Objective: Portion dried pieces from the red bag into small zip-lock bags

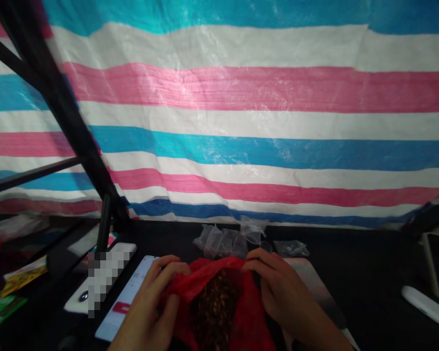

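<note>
A red plastic bag (190, 282) lies open on the dark table in front of me, filled with a dark brown crumbly material (215, 307). My left hand (157, 302) grips the bag's left rim with curled fingers. My right hand (278, 287) pinches the bag's right rim, holding the mouth apart. Just behind the bag sit several small clear plastic pouches (227, 241).
A white device with a red label (128, 297) lies left of the bag, beside a black stand post (104, 224). Another white object (426, 304) lies at the right. Green and yellow packets (7, 292) sit far left. A striped tarp (241, 122) hangs behind the table.
</note>
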Motion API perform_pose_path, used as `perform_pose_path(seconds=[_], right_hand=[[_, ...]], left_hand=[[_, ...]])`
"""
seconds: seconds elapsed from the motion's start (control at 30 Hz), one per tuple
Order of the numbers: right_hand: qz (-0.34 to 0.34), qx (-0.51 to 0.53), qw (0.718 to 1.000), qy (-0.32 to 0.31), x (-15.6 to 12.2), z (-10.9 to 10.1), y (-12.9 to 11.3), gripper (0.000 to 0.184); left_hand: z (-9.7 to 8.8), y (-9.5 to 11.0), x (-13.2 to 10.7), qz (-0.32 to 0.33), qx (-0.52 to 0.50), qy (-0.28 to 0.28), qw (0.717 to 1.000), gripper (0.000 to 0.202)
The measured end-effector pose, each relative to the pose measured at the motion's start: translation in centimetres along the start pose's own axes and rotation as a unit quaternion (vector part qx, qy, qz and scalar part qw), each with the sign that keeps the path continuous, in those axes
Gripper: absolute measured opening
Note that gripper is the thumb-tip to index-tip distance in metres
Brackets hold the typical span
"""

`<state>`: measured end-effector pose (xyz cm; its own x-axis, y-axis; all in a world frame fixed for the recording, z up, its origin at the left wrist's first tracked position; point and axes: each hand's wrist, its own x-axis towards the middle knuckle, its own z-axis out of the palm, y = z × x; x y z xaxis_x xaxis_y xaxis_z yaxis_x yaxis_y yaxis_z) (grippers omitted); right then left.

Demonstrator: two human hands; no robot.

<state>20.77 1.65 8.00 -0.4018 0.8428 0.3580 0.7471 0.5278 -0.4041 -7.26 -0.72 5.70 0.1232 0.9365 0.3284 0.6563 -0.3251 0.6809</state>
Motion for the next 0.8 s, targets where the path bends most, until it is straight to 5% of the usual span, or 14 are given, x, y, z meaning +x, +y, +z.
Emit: perform_pose_path(seconds=[0.1, 0.17, 0.2, 0.27, 0.33, 0.37, 0.57, 0.7, 0.8], right_hand=[[-0.03, -0.009, 0.997, 0.073, -0.1, -0.4, -1.2, 0.048], [-0.077, 0.016, 0.993, 0.087, -0.3, 0.1, -2.2, 0.042], [-0.111, 0.03, 0.991, 0.073, -0.4, 0.7, -2.7, 0.039], [-0.174, 0.041, 0.983, 0.031, -0.7, 2.3, -3.4, 0.03], [-0.178, 0.022, 0.984, 0.023, -1.2, 4.0, -3.7, 0.019], [-0.161, 0.008, 0.987, 0.005, -1.4, 4.6, -3.7, 0.02], [-0.034, -0.023, 0.993, -0.111, -1.3, 3.0, -3.2, 0.006], [-0.005, -0.053, 0.995, -0.08, -0.5, 0.2, -1.7, 0.028], [-0.017, -0.073, 0.996, -0.039, -0.1, -1.3, -1.2, 0.037]], left_hand=[[0.3, 0.5, -1.1, 0.016, 0.09, 0.069, 0.993, 0.047], [0.2, 1.2, -1.2, 0.108, 0.115, 0.07, 0.985, 0.047], [0.1, 1.7, -0.9, 0.167, 0.116, 0.032, 0.979, 0.042], [-0.2, 2.6, 0.2, 0.265, 0.092, -0.151, 0.948, 0.032], [-0.3, 3.1, 1.6, 0.197, 0.131, -0.256, 0.937, 0.03], [-0.3, 3.2, 2.2, 0.185, 0.168, -0.259, 0.933, 0.029], [-0.2, 2.7, 3.2, 0.09, 0.356, -0.243, 0.898, 0.066], [-2.0, 3.9, 2.7, 0.084, 0.393, -0.224, 0.888, 0.08], [-3.7, 4.7, 1.7, 0.112, 0.357, -0.167, 0.912, 0.077]])
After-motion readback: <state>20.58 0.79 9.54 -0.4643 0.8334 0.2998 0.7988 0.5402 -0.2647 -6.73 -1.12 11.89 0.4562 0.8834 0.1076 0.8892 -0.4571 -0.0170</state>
